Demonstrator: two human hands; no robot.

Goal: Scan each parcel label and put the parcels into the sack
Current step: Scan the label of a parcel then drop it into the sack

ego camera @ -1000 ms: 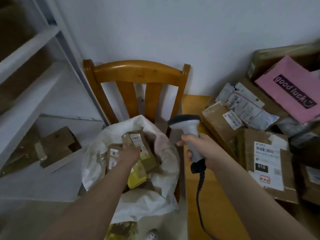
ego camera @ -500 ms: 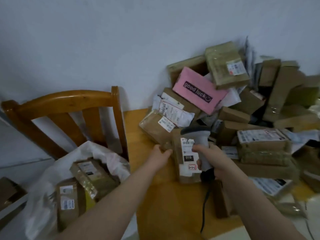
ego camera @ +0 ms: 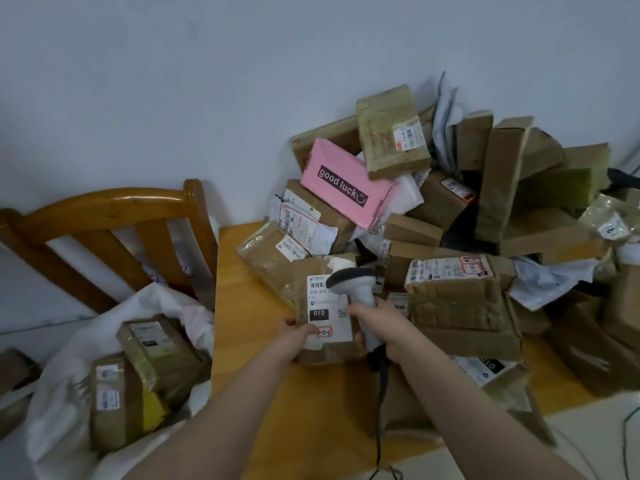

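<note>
Head view looks down on a wooden table (ego camera: 249,344) heaped with parcels. The left hand (ego camera: 296,337) pinches the 7 o'clock corner of a brown cardboard parcel (ego camera: 337,351), thumb on top at the edge of its white shipping label (ego camera: 325,308) and fingers curled underneath. The parcel lies label-up at the near edge of the heap, tilted slightly, with its far end against the other boxes.

The right hand (ego camera: 384,327) is clenched round the handle of a white barcode scanner (ego camera: 356,289), at 3 o'clock from the parcel. The scanner's dark head sits over the label's 1 o'clock corner; whether it touches the label I cannot tell. Its black cable (ego camera: 381,410) drops toward 6 o'clock between the forearms.

From the held parcel, the pile (ego camera: 457,299) spreads from 12 to 4 o'clock, with a pink "good luck" box (ego camera: 346,188) at 12 o'clock and a tape-wrapped box (ego camera: 391,133) leaning on the wall beyond it.

At 8 o'clock, off the table's edge, an open white sack (ego camera: 59,410) rests on a wooden chair (ego camera: 104,209). Two labelled brown parcels lie inside, one (ego camera: 156,344) overlapping the other (ego camera: 110,403).
</note>
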